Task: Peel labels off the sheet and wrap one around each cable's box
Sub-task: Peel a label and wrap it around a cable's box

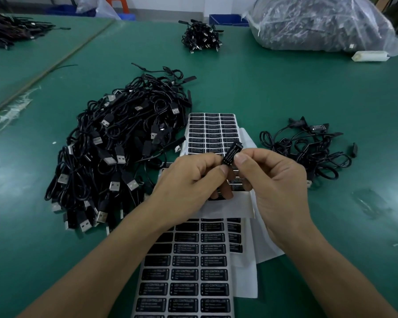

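Green matte table (pixel 285 92), seen from above. At its far right lies one clear, crinkled plastic bag (pixel 319 24) packed with dark cables.

Three loose heaps of thin black cable with silver USB plugs lie on the table: a large heap (pixel 115 152) at left centre, a small heap (pixel 308 148) at right, and a far bundle (pixel 201 36). A fourth heap (pixel 9 31) lies at far left, beyond a seam.

Two printed label sheets show. The near sheet (pixel 189 271) lies under the forearms, and the far sheet (pixel 211 129) lies beyond the hands. Each carries rows of rounded black rectangles on white backing, most lettered "LED CONTROLLER" in white. A few on the near sheet are plain black.

The left hand (pixel 189 177) and right hand (pixel 276 177) meet above the sheets, between the two nearer heaps. Each grip is narrow, thumb and forefinger pinching one small black oblong box (pixel 236 144), which is held tilted above the far sheet. A glossy black label (pixel 229 156) with white lettering lies along the box's visible face.
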`<control>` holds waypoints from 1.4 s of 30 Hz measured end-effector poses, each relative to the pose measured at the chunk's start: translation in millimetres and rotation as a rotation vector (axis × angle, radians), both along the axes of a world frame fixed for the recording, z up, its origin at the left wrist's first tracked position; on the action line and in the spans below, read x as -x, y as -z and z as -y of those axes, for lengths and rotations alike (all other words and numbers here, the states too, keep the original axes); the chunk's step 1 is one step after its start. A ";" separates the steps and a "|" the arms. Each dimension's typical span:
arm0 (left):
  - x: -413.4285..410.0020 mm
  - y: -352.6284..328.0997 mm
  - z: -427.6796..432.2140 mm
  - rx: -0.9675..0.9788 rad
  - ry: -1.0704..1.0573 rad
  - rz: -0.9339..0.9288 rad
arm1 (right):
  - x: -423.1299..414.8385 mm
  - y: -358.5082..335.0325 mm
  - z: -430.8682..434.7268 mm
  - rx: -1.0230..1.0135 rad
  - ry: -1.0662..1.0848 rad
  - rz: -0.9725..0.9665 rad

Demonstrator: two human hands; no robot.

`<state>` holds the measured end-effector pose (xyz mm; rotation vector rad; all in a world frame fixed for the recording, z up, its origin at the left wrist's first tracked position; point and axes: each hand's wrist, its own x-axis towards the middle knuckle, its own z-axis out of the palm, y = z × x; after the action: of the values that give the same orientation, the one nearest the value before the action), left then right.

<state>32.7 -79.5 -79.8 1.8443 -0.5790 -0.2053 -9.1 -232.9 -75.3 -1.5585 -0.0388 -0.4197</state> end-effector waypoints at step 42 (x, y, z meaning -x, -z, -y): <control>3.7 -5.3 2.9 0.064 0.035 -0.032 | 4.0 -2.0 -5.9 -0.014 0.066 -0.022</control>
<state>29.1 -82.4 -74.5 1.7666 -0.5896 -0.2366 -13.1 -227.0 -73.3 -1.5535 0.0333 -0.4539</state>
